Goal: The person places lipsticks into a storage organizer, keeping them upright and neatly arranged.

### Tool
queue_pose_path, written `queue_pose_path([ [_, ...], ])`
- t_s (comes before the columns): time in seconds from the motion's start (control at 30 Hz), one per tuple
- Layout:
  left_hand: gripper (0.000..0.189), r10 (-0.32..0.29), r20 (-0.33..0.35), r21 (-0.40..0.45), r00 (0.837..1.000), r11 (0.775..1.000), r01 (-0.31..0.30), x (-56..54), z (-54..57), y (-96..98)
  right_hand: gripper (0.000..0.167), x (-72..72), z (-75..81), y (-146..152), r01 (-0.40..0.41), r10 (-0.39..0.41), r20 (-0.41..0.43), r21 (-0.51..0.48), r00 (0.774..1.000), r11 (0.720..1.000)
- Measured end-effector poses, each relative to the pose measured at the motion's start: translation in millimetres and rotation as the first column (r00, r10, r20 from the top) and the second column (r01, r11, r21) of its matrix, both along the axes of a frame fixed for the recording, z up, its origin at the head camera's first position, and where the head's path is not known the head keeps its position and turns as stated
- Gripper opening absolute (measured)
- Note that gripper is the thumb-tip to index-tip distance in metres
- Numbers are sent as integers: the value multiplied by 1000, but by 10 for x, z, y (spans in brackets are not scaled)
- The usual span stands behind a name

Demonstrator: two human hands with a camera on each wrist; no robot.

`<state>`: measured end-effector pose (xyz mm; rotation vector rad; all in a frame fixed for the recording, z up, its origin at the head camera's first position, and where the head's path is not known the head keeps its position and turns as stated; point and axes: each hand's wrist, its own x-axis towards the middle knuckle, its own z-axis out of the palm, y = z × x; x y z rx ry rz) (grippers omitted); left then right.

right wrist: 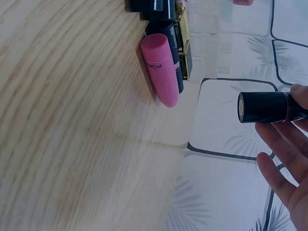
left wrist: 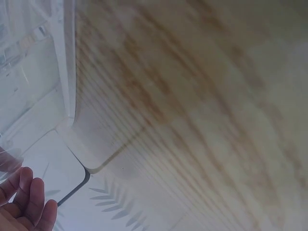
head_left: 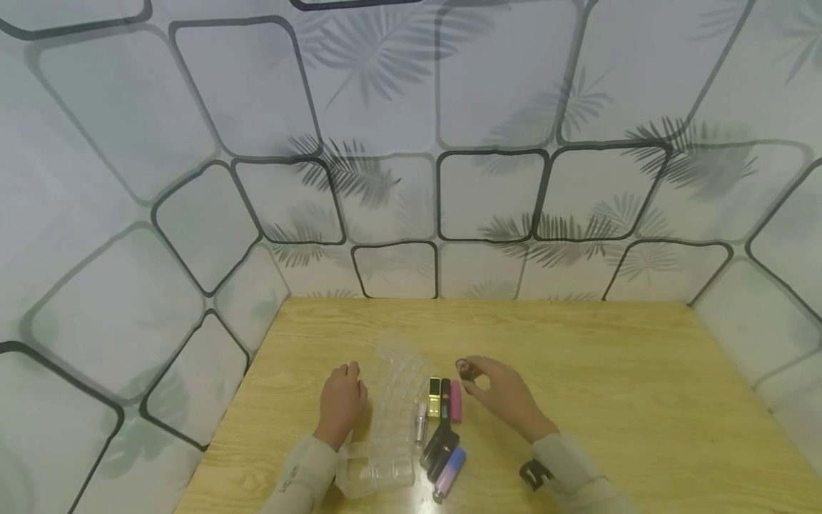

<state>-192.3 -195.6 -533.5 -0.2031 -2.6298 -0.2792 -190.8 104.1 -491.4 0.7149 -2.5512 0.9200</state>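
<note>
I have the right hand [head_left: 507, 392] raised above the worktop [head_left: 616, 400], its grip clamped on a dark tube [right wrist: 263, 107], thumb on one side and fingertips on the other. The tube sticks out of that grip on the palm's thumb side, near the pink tube [right wrist: 161, 70] and just beyond the row it lies in. My left hand [head_left: 340, 407] is at the left edge of the clear tray [head_left: 393, 435], fingers bent; I cannot tell whether its grip is together on the wall or only resting there.

The tube looks black and glossy, a short cylinder with a thin reddish ring near the fingers and a pale round label on its flat end. The pink one carries dark lettering.

My fingers cover the tube's other end, and the label's print is too small for me to read. From the head view the tube is a blurred dark spot. On the left wrist feed, the frame edge cuts off the hand, and the tray's see-through walls are hard to follow.
</note>
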Motion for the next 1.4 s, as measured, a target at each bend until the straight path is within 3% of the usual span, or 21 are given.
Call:
queue_pose_path([
  [0.13, 13, -3, -2, 0, 1000, 1000, 3, 4, -14, -4, 38, -21, 32, -27, -20, 20, -38, -3, 999, 1000],
  [0.47, 13, -4, -10, 6, 1000, 1000, 4, 21, -33, -6, 39, -84, 98, -155, -66, 65, -43, -25, 997, 998],
  [0.8, 12, -3, -5, 20, 1000, 1000, 3, 34, -25, -5, 37, -185, 143, -308, -91, 91, -5, -17, 996, 996],
  [1.23, 14, -1, -34, 26, 999, 1000, 2, 9, -20, -1, 35, -329, 102, -453, -109, 106, -110, -26, 988, 994],
  [1.4, 14, -4, -36, 28, 999, 1000, 5, 3, -12, -2, 35, -388, 99, -511, -103, 101, -112, -20, 989, 994],
])
